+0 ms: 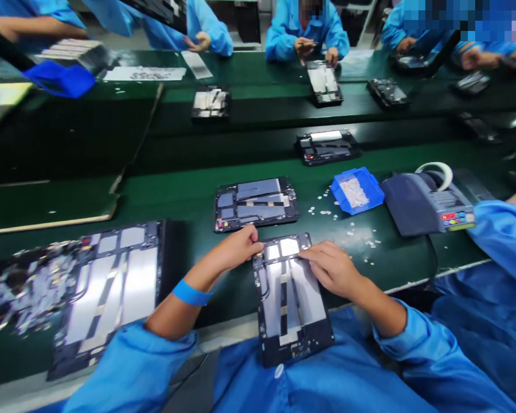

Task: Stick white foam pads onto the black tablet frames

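Observation:
An opened tablet [313, 287] with its battery plates and flex cables showing lies in front of me, its near end over the table's edge against my blue smock. My left hand [242, 248] is at its far left corner, fingers curled with the thumb side at the rim; whatever they pinch is too small to make out. On the far right part of the same tablet, my right hand [331, 267] presses its closed fingertips near a white plate. Just beyond lies another opened tablet [258, 189], set crosswise.
More opened tablets [112, 281] are at left, beside a pile of small parts [34, 287]. A blue bin [372, 184] of small white pieces and a tape dispenser [417, 201] stand at right. Co-workers [307, 34] sit across; a neighbour's sleeve [505, 241] is at right.

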Demonstrator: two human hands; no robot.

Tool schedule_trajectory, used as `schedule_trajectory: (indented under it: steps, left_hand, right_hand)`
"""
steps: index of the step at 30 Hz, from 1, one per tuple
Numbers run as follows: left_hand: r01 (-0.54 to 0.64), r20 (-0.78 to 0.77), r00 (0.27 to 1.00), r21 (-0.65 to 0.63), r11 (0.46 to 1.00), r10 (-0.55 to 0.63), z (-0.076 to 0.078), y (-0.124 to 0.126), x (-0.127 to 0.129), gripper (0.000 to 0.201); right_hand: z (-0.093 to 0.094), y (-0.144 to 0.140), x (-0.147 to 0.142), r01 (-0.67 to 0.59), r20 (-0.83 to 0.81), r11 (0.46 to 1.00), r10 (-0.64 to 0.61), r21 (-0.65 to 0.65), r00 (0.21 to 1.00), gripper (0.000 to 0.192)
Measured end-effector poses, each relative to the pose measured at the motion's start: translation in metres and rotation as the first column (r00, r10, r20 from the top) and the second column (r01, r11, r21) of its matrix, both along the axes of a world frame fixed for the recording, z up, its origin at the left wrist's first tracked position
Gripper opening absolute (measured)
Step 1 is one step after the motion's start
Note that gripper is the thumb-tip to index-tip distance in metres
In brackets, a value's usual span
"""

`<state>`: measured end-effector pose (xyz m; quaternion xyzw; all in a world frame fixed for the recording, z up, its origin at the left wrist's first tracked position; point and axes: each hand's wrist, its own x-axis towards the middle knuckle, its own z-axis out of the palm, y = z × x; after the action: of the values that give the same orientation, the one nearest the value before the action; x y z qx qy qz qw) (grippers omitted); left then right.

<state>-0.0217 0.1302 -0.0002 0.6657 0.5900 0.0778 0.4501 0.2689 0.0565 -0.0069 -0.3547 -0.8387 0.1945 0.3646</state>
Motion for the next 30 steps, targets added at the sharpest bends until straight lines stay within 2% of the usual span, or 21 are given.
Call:
schedule_trajectory:
  steps: [2,3,4,5,7,8,9,10,13,16,18,21,23,26,30]
  left_hand:
    - [0.005,0.016,1.000,0.017,1.000,-0.005,0.003,-0.001,0.001,0.024]
    - [-0.018,0.026,1.000,0.023,1.000,0.018,0.003,-0.002,0.000,0.025]
    - [-0.052,0.026,0.998,0.040,0.998,0.051,0.001,-0.003,-0.001,0.026]
    - [-0.081,0.043,0.996,0.067,0.994,0.078,-0.003,-0.003,-0.002,0.026]
    - [-0.140,0.078,0.988,0.089,0.986,0.134,-0.015,-0.001,-0.005,0.027]
    - [-0.152,0.096,0.985,0.114,0.982,0.141,-0.020,0.000,-0.006,0.029]
    - [-0.157,0.110,0.984,0.140,0.978,0.142,-0.024,0.001,-0.007,0.031]
    - [-0.157,0.121,0.983,0.168,0.973,0.137,-0.026,0.002,-0.007,0.034]
    - [-0.167,0.115,0.983,0.208,0.964,0.145,-0.020,0.002,-0.007,0.038]
    - [-0.159,0.050,0.987,0.182,0.970,0.153,-0.005,-0.002,-0.010,0.035]
    - [-0.158,-0.003,0.987,0.181,0.971,0.162,0.004,-0.005,-0.012,0.034]
    - [-0.198,-0.036,0.977,0.193,0.961,0.209,0.012,-0.011,-0.014,0.036]
    - [-0.195,-0.023,0.979,0.163,0.967,0.201,0.013,-0.014,-0.015,0.036]
    - [-0.167,0.008,0.986,0.133,0.977,0.168,0.003,-0.014,-0.018,0.031]
    - [-0.167,0.045,0.986,0.226,0.960,0.161,-0.029,-0.011,-0.038,0.027]
  right_hand:
    - [0.006,-0.008,0.036,0.217,-0.076,0.974,-0.221,-0.061,0.972,0.029]
    - [0.008,-0.010,0.057,0.365,-0.137,0.922,-0.382,-0.132,0.914,0.025]
    - [0.009,-0.010,0.081,0.514,-0.204,0.828,-0.556,-0.224,0.806,0.019]
    - [0.010,-0.010,0.106,0.635,-0.263,0.703,-0.710,-0.320,0.653,0.015]
    - [0.010,-0.007,0.156,0.753,-0.337,0.459,-0.883,-0.472,0.328,0.015]
    - [0.009,-0.006,0.180,0.769,-0.356,0.380,-0.910,-0.514,0.212,0.018]
    - [0.008,-0.004,0.200,0.774,-0.363,0.333,-0.920,-0.538,0.144,0.022]
    - [0.007,-0.002,0.217,0.769,-0.359,0.311,-0.926,-0.559,0.113,0.025]
    - [-0.002,0.005,0.246,0.705,-0.327,0.292,-0.941,-0.647,0.089,0.033]
    - [-0.012,0.012,0.254,0.641,-0.299,0.316,-0.944,-0.699,0.139,0.039]
    - [-0.016,0.015,0.257,0.642,-0.292,0.366,-0.930,-0.674,0.224,0.044]
    - [-0.018,0.019,0.262,0.679,-0.289,0.471,-0.882,-0.563,0.372,0.049]
    - [-0.017,0.021,0.264,0.690,-0.286,0.498,-0.867,-0.525,0.408,0.050]
    - [-0.013,0.026,0.264,0.698,-0.279,0.491,-0.871,-0.521,0.404,0.051]
    - [-0.007,0.020,0.256,0.726,-0.274,0.477,-0.879,-0.496,0.390,0.053]
